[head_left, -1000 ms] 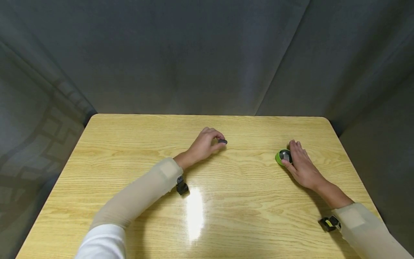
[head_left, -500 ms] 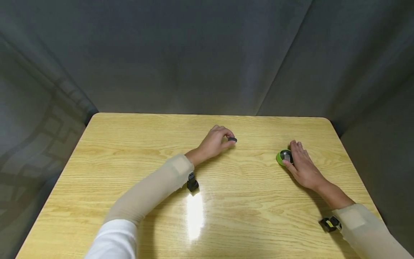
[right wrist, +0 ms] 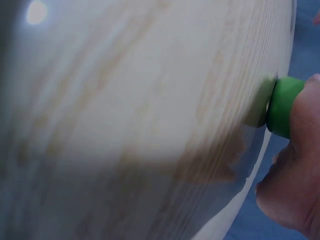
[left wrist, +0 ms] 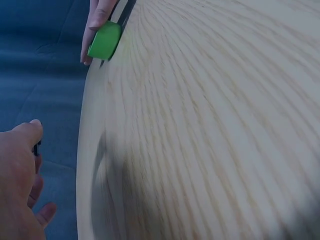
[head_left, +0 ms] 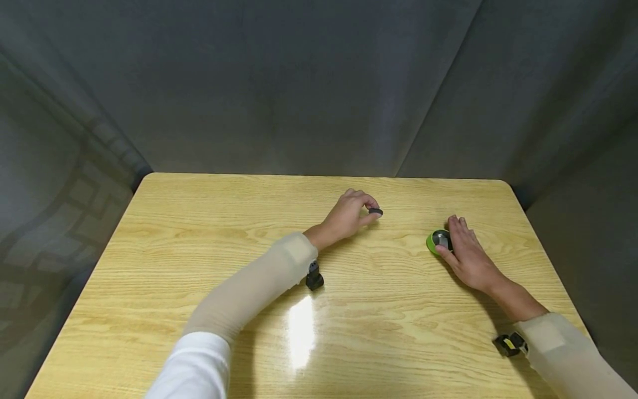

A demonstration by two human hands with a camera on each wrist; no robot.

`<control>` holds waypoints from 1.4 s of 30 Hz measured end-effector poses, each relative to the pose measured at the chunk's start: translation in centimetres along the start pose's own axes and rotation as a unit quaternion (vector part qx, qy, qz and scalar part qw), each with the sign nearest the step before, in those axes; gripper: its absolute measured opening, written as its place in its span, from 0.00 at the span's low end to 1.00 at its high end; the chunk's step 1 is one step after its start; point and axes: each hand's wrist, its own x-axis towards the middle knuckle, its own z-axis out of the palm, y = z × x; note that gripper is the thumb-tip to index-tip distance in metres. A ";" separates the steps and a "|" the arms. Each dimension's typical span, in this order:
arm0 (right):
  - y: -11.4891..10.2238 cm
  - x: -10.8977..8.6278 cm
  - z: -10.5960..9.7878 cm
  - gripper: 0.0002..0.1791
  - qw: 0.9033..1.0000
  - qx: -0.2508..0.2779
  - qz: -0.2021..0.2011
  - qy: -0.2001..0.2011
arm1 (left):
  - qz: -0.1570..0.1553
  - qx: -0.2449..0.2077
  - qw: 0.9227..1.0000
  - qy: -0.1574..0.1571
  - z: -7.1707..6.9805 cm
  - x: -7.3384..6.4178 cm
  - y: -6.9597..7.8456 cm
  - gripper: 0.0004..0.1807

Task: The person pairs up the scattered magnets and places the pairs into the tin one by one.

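Observation:
In the head view my left hand [head_left: 347,214] pinches a small flat black disc [head_left: 376,211] between thumb and fingertips, over the back middle of the table. The left wrist view shows this hand at the lower left, the disc mostly hidden by the thumb. To its right, a small round green container [head_left: 433,243] with a shiny grey inside sits on the table. My right hand [head_left: 468,260] holds it, thumb on the near side and the other fingers stretched along its right side. The green wall [right wrist: 283,107] also shows beside the thumb in the right wrist view.
A light wood table [head_left: 389,310] spans the view, its back edge close beyond both hands. Dark grey curtains [head_left: 279,94] stand behind it and at both sides. A small black camera [head_left: 314,277] hangs at the left wrist, another camera [head_left: 509,344] at the right.
My left hand has moved right across the table with the black disc pinched in it, closer to the green container. The right hand and the container have stayed in place.

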 end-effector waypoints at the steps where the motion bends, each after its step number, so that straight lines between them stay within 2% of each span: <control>1: 0.0 0.0 0.0 0.44 1.000 -0.001 -0.001 0.000 | 0.002 0.000 1.000 0.000 0.1 0.1 0.1 0.13; 11: 0.1 0.1 0.0 0.44 1.000 -0.002 -0.002 -0.001 | -0.001 0.003 1.000 -0.002 0.9 1.3 1.0 0.14; 23: 0.2 0.1 0.1 0.44 1.000 -0.007 -0.003 0.003 | -0.001 0.024 1.000 -0.016 2.0 2.8 3.2 0.14; 34: 0.1 0.1 -0.1 0.44 1.000 -0.003 0.001 -0.003 | 0.005 0.030 1.000 -0.004 3.2 3.7 3.7 0.13; 42: 0.1 0.0 -0.1 0.44 1.000 -0.002 -0.006 0.003 | 0.007 0.032 0.999 -0.009 3.7 4.4 4.7 0.13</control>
